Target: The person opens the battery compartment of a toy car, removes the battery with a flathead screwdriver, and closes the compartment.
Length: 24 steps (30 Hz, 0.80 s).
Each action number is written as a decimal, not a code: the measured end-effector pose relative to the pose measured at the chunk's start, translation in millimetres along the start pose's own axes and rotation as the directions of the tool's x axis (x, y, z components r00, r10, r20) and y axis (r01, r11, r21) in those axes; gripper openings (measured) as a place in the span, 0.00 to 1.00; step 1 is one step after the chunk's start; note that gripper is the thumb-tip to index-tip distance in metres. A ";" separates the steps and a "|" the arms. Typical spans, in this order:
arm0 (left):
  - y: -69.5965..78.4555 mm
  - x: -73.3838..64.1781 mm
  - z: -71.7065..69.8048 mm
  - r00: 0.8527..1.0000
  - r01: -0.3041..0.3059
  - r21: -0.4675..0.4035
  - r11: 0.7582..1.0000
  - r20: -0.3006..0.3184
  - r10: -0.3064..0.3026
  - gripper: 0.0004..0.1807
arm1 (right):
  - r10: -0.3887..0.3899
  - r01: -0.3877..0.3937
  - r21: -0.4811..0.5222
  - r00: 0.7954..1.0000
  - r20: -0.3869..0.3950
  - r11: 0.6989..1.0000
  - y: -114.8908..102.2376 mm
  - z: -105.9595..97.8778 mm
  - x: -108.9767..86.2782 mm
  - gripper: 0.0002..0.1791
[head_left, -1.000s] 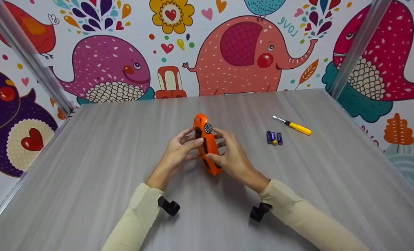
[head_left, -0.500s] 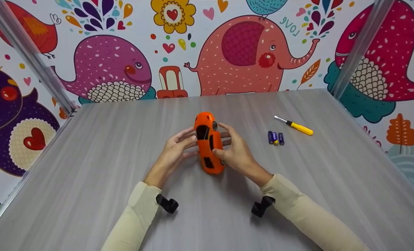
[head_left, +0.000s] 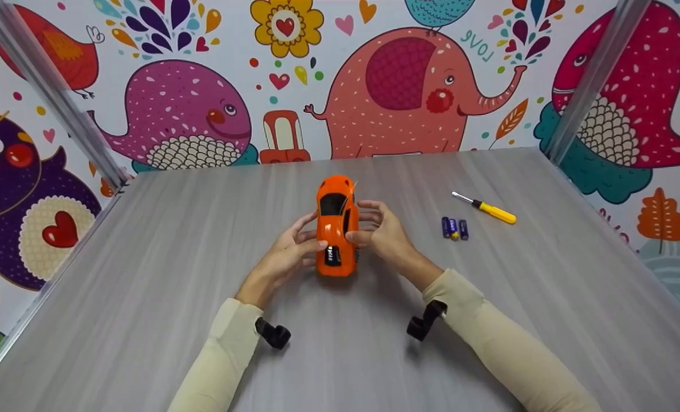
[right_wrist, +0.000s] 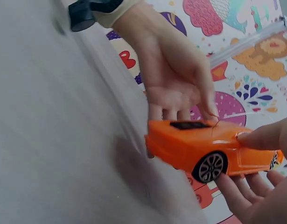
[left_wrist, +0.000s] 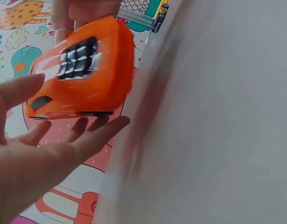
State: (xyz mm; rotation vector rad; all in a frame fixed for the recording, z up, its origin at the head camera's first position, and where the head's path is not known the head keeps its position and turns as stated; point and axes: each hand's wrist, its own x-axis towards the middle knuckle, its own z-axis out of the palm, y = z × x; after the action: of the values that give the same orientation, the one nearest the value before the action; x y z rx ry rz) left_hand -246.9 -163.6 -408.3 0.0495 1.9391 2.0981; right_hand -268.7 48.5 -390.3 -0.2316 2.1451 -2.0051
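Both hands hold an orange toy car (head_left: 333, 229) above the table, roof up, with its dark windows facing me. My left hand (head_left: 283, 257) grips its left side, thumb near the rear window (head_left: 332, 255) and fingers underneath. On the other side, my right hand (head_left: 388, 237) holds it with the thumb against the side window. In the left wrist view, the slatted rear window (left_wrist: 79, 58) shows between the hands. A spoked wheel (right_wrist: 211, 167) stands out in the right wrist view. The car's underside is hidden.
Several small purple batteries (head_left: 454, 228) lie to the right on the grey table (head_left: 202, 229). Behind them is a screwdriver (head_left: 491, 211) with a yellow handle. Printed walls (head_left: 288, 137) enclose the table at the back and sides. Each forearm carries a black wrist camera (head_left: 272, 333).
The car has turned from its side to roof up and shifted slightly away from me. Both hands have stayed on it, and their fingers have moved along its sides.
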 end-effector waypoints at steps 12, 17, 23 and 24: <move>-0.5 4.1 -6.7 0.994 -0.017 0.041 0.999 -0.109 0.021 0.41 | 0.025 -0.026 0.095 1.000 0.014 0.995 6.8 6.2 23.6 0.39; -4.8 6.0 -12.0 0.985 0.003 0.090 0.996 -0.170 0.012 0.38 | 0.063 -0.065 0.067 0.998 0.021 0.996 11.7 9.3 31.9 0.37; -8.6 6.0 -18.7 0.974 0.017 0.114 0.993 -0.225 0.009 0.34 | 0.111 -0.113 0.052 0.993 0.036 0.992 18.2 14.1 41.5 0.35; -9.1 6.1 -19.6 0.973 0.019 0.114 0.993 -0.229 0.008 0.34 | 0.116 -0.118 0.050 0.992 0.042 0.992 19.1 15.1 42.7 0.35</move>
State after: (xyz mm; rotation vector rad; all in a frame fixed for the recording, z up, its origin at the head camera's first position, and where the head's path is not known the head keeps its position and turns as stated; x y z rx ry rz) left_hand -255.3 -180.8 -420.1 -0.1823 2.1877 2.0640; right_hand -305.9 24.7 -411.8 -0.1324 2.0300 -1.9713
